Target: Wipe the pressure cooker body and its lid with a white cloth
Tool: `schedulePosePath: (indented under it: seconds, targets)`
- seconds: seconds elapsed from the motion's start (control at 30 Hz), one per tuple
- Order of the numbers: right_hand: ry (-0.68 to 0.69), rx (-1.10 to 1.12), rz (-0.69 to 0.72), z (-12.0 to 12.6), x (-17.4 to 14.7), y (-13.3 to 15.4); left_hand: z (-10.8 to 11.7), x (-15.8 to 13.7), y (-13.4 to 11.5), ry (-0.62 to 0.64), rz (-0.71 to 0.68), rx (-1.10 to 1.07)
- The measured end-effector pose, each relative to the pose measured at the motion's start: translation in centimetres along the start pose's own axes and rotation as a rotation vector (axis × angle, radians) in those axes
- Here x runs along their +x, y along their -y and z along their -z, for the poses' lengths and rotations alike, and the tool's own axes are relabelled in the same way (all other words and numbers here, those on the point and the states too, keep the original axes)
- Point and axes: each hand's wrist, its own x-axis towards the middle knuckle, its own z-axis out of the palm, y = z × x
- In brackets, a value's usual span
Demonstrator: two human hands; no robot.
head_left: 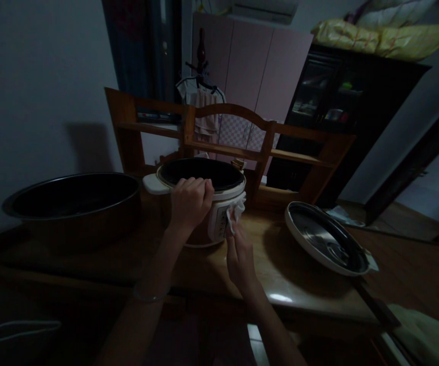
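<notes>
"From the head view, where's the cooker?"

"In the middle of the wooden table (271,262). It's a pale-rimmed cooker (203,227), standing upright with its dark, round opening facing up. A white handle (154,184) juts out on the left."

"And the hands?"

"The left hand (192,197) is curled closed over the near rim, knuckles up, with a thin bracelet (151,298) lower on that arm. The right hand (239,256) pinches a crumpled white cloth (237,206) against the cooker's right side."

"Any writing there?"

"A light label panel (218,223) on the front, right beside the cloth. It carries rows of small dark marks, too tiny and dim to read. I can't make out a brand."

"What's on either side?"

"On the left, a wide dark pot (90,229), its open top up. On the right, well apart from the cooker, a round lid (328,241) lies with its shiny inner face showing."

"Behind them?"

"A wooden shelf rack (227,109) along the table's back, then a pale pink wardrobe (250,66) and a black cabinet (328,129) with yellow bags (379,39) on top. If the bags are printed, it's too dim to read."
</notes>
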Motion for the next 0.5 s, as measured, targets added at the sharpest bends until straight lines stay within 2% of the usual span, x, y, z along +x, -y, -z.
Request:
schedulePosePath:
  seconds: [0.17,0.5]
  targets:
    - [0.134,-0.147,0.074,0.1,-1.5,-0.6,-0.1,-0.1,0.0,0.006,0.02,0.001]
    - [0.212,-0.243,0.092,0.3,-3.3,-1.0,0.0,-0.1,0.1,0.009,0.003,0.005]
